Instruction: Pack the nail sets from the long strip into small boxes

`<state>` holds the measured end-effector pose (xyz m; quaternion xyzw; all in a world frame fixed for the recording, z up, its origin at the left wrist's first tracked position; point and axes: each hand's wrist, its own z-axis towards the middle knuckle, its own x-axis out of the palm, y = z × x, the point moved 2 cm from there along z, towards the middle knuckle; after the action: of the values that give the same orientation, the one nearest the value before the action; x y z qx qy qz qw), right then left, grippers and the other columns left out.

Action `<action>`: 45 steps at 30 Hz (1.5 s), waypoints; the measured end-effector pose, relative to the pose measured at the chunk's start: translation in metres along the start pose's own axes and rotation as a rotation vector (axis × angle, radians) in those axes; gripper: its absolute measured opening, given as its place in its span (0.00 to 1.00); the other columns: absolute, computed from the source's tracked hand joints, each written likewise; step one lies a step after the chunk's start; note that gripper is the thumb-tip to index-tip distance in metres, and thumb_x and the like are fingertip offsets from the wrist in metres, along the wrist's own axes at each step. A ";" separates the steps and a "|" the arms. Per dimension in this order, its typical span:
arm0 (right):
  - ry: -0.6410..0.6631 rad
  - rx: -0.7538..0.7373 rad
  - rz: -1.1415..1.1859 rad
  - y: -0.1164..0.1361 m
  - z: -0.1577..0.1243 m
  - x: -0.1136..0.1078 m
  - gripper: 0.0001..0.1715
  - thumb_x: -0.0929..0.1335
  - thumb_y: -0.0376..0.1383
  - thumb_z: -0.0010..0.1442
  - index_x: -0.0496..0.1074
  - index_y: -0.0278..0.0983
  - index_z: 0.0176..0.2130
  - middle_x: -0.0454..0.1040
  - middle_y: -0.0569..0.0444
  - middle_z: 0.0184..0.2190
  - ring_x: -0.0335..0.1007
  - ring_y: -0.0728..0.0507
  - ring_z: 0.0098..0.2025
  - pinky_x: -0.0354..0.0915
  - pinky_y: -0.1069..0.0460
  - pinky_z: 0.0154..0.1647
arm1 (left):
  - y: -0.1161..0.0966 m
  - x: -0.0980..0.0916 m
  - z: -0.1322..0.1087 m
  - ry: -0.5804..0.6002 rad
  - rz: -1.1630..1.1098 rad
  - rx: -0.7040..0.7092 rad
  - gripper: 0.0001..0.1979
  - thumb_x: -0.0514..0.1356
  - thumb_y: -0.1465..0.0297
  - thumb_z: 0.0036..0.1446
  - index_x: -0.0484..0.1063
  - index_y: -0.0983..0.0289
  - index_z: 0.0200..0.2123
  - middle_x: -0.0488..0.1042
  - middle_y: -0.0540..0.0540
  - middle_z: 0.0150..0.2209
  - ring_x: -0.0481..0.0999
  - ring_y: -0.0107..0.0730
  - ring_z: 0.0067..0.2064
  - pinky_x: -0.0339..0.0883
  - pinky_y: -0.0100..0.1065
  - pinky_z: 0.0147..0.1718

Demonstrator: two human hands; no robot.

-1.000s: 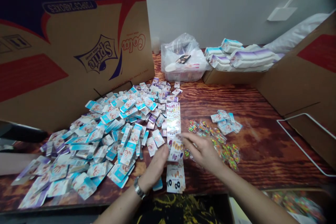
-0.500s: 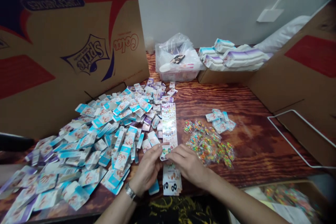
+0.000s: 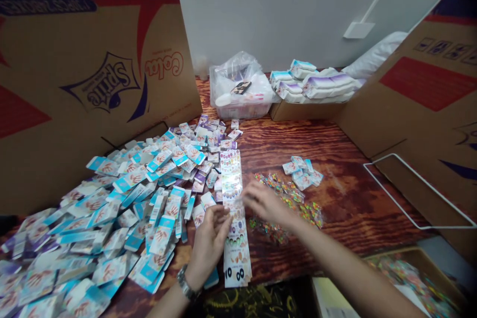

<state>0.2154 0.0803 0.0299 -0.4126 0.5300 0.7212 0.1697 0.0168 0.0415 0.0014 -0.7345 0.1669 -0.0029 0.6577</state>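
Long strip of printed cards [image 3: 231, 184] flat on wooden table [image 3: 346, 194], long axis running away from body, lying between both hands; left hand [image 3: 210, 243] nearer, fingers apart, at strip's left edge; right hand [image 3: 264, 203] just right of strip, fingers loosely together, any hold unclear; loose card pile [image 3: 122, 198] further left.

A makeshift packing workspace (Sprite cartons [image 3: 100, 84] propped around a wooden table [image 3: 335, 208])

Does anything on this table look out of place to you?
Yes: the blue-and-white printed cards lie scattered in a jumbled heap across the red-brown wooden table, many overlapping, unlike the long straight column of printed cards beside them.
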 end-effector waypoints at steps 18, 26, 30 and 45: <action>0.052 0.175 0.012 -0.118 0.025 -0.032 0.11 0.63 0.39 0.60 0.69 0.34 0.34 0.71 0.53 0.29 0.66 0.47 0.31 0.60 0.54 0.34 | 0.033 -0.032 0.012 -0.097 0.576 0.180 0.12 0.50 0.66 0.61 0.67 0.62 0.43 0.75 0.58 0.42 0.76 0.40 0.43 0.70 0.41 0.42; -0.040 0.218 0.323 -0.097 0.011 -0.039 0.22 0.61 0.45 0.62 0.63 0.33 0.49 0.74 0.48 0.38 0.71 0.46 0.35 0.65 0.52 0.35 | 0.037 -0.022 0.037 -0.011 1.046 0.413 0.22 0.53 0.70 0.58 0.60 0.70 0.55 0.64 0.69 0.55 0.64 0.52 0.55 0.60 0.50 0.52; -0.027 0.201 0.477 -0.082 0.008 -0.036 0.19 0.62 0.45 0.61 0.68 0.33 0.43 0.74 0.48 0.39 0.71 0.45 0.39 0.65 0.50 0.41 | 0.037 -0.020 0.043 0.098 1.193 0.417 0.26 0.55 0.65 0.57 0.59 0.71 0.57 0.61 0.73 0.57 0.61 0.57 0.57 0.58 0.54 0.51; 0.008 0.212 0.008 -0.104 0.025 -0.031 0.13 0.61 0.38 0.61 0.71 0.35 0.40 0.75 0.52 0.33 0.70 0.45 0.33 0.63 0.53 0.33 | 0.036 -0.019 0.043 0.170 1.335 0.343 0.27 0.54 0.74 0.56 0.54 0.72 0.59 0.66 0.70 0.51 0.67 0.49 0.52 0.62 0.44 0.48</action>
<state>0.2951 0.1484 -0.0084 -0.3929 0.6059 0.6600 0.2074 0.0002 0.0847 -0.0349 -0.3574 0.6311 0.3184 0.6103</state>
